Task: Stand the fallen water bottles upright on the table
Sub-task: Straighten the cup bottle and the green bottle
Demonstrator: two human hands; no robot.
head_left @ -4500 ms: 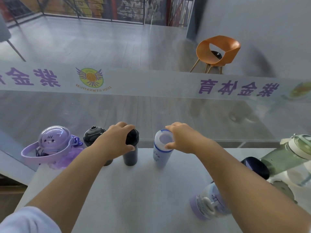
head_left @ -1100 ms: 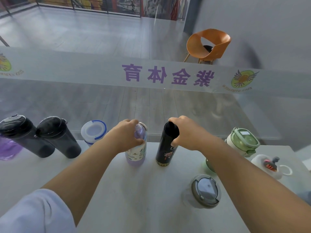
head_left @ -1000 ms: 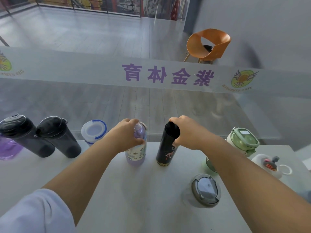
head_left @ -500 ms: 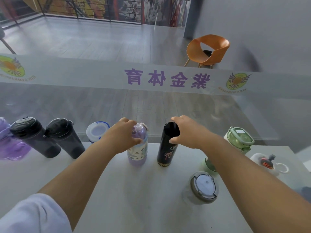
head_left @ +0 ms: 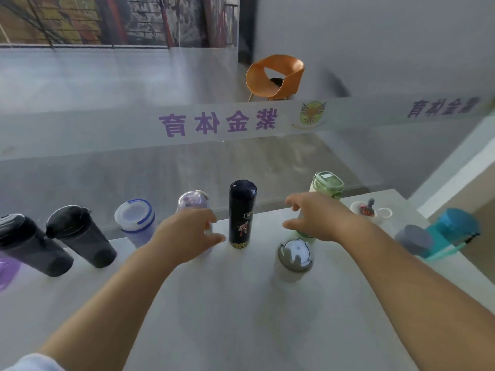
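Note:
A tall black flask [head_left: 242, 213] stands upright at the table's far edge, with a lilac cartoon bottle [head_left: 193, 203] upright just left of it. My left hand [head_left: 187, 232] hovers open in front of the lilac bottle, touching nothing. My right hand [head_left: 320, 219] is open too, fingers spread, over a green bottle [head_left: 326, 183] and above a clear bottle with a grey lid [head_left: 294, 254]. Further left stand a white bottle with a blue rim [head_left: 136, 220] and two dark tumblers [head_left: 80, 235]. A teal bottle [head_left: 446, 232] lies on its side at the right edge.
The white table [head_left: 241, 311] ends at a glass barrier with purple lettering [head_left: 217, 121]. A small white cup with a straw lid [head_left: 368, 211] sits at the far right. A purple bottle [head_left: 6, 269] peeks in at the left edge. An orange chair [head_left: 276, 76] stands beyond the glass.
Both hands have let go: the left has come off the lilac bottle and the right off the black flask, moving right towards the green bottle. The view has swung right, revealing the teal bottle.

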